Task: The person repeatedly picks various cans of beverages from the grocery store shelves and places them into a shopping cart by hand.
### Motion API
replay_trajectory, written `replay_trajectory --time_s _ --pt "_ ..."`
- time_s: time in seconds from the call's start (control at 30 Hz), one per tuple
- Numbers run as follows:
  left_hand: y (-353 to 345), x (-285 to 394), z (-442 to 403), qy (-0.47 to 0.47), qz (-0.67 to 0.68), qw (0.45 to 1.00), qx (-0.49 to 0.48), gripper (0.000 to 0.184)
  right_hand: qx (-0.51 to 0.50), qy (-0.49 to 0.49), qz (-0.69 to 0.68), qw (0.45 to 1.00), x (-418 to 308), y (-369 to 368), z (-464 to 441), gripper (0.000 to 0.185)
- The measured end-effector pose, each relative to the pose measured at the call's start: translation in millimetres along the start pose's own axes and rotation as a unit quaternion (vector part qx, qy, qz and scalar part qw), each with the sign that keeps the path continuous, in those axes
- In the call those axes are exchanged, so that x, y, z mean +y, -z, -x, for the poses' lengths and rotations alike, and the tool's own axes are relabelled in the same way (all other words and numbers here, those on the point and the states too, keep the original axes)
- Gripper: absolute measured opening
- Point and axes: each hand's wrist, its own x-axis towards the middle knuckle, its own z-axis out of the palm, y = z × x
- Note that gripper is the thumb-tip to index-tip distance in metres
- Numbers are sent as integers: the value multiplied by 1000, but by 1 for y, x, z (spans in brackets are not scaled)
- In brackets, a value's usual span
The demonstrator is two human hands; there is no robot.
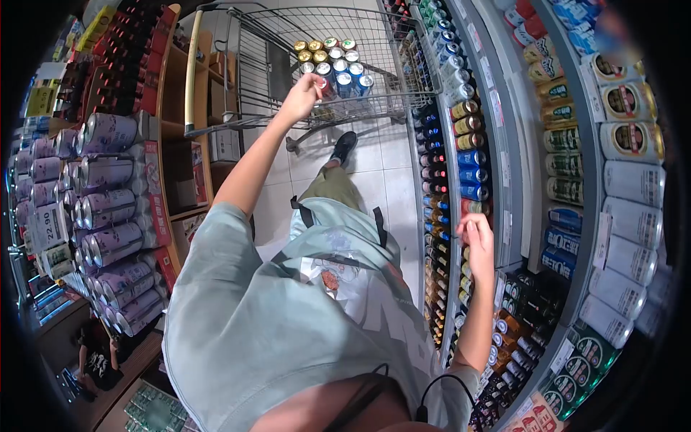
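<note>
My left hand [304,96] is over the shopping cart [263,119], its fingers closed at the top of a red can [327,89]. Blue cans [344,85] stand beside that can, with silver-topped and gold-topped cans [306,56] behind them, all upright in rows. My right hand [478,236] is at the shelf on the right, fingers curled, just below a reddish can [473,207] and blue cans [473,175]. What its fingers hold, if anything, is hidden.
Shelves of bottles and cans [628,101] line the right side. At the left are stacked purple cans [108,173] and a wooden shelf [171,108]. A person [99,360] shows at the lower left. My shoe [345,146] is on the tiled floor below the cart.
</note>
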Motion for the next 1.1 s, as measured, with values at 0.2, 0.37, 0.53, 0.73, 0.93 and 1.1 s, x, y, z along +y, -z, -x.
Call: replay_trajectory --time_s 0.2,0.37,0.53,0.73,0.93,1.1 --pt "-26 -57 -91 -56 -373 920 -107 32 15 30 -37 999 33 -85 -230 16" --pt "-55 -116 -156 -57 -442 886 -124 52 27 49 104 993 92 -174 -400 44" --pt "-79 -185 -196 -158 -483 859 -69 66 22 -14 231 973 136 -230 -506 68" --pt "-86 -225 -207 -142 -451 877 -82 41 -40 -103 293 950 189 -277 -567 97" --pt "-88 -238 -221 -164 -413 894 -52 40 -18 -174 330 928 196 -292 -578 87" --pt "-88 -239 -218 -140 -424 893 -63 42 -19 -204 353 913 187 -287 -575 80"
